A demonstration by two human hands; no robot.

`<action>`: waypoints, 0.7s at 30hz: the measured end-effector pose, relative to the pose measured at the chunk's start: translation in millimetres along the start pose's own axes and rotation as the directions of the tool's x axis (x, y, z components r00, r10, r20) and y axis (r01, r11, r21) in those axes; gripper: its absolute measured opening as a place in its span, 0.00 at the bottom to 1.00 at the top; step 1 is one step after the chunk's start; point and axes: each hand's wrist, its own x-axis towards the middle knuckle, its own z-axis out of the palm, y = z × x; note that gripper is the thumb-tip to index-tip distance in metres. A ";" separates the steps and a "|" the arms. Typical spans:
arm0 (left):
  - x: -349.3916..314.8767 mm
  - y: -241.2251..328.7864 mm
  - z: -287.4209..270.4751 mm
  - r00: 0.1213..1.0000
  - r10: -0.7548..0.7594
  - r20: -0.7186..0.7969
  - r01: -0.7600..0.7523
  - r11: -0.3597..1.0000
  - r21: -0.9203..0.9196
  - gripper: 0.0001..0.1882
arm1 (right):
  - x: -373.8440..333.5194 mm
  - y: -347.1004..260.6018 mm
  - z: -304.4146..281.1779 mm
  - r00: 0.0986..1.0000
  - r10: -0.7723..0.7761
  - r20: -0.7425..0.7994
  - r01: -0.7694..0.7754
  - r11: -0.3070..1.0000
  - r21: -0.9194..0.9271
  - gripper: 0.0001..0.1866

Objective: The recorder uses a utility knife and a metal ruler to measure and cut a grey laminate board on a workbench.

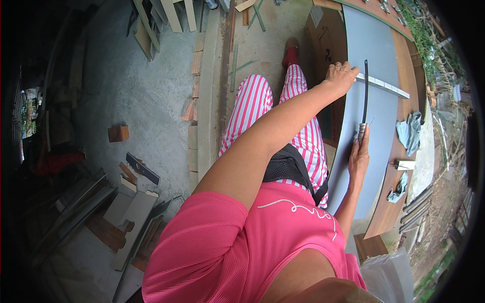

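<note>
My left hand (pixel 342 76) is closed around the near end of a whitish straight bar (pixel 384 86), marked off with dark lines. The bar lies across a grey sheet (pixel 376 45), its far end reaching over the wooden boards beyond. Lower down, my right hand (pixel 359 154) grips the wrapped handle of a long, narrow dark blade (pixel 366 91). This blade has a small hole at its tip, curves slightly and passes over the bar. Whether it touches the sheet I cannot tell.
Brown boards (pixel 382 209) lie under the sheet, with grey cloths (pixel 409 132) and a small white block (pixel 404 165) on them. An open brown cabinet (pixel 326 38) stands by my legs. At left, a wooden block (pixel 118 134), a handsaw (pixel 143 168) and board offcuts lie on concrete.
</note>
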 end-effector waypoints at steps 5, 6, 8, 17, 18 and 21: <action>-1.6 -2.1 0.4 1.000 0.003 -0.015 -0.003 1.000 0.018 0.11 | 34.6 -4.4 5.1 0.992 -0.121 -0.036 0.119 0.991 -0.053 0.28; -2.1 -2.0 0.4 1.000 0.001 -0.018 -0.001 1.000 0.016 0.11 | 43.9 -7.3 6.0 0.989 -0.146 -0.040 0.143 0.987 -0.067 0.27; -1.9 -0.2 -0.4 1.000 0.003 -0.021 -0.003 1.000 0.012 0.11 | 62.5 -15.6 6.9 0.986 -0.164 -0.028 0.162 0.985 -0.057 0.27; -3.6 3.3 -1.6 0.999 -0.040 -0.018 0.040 0.999 0.020 0.11 | 96.3 -21.1 15.8 0.963 -0.259 -0.071 0.254 0.964 -0.075 0.28; -3.6 3.2 -1.1 0.999 -0.035 -0.020 0.035 0.999 0.013 0.10 | 91.3 -21.2 14.8 0.966 -0.250 -0.069 0.245 0.967 -0.070 0.28; -2.7 3.4 1.0 0.999 -0.032 -0.021 0.032 0.999 0.004 0.10 | 70.3 -13.3 12.0 0.976 -0.206 -0.066 0.203 0.978 -0.051 0.27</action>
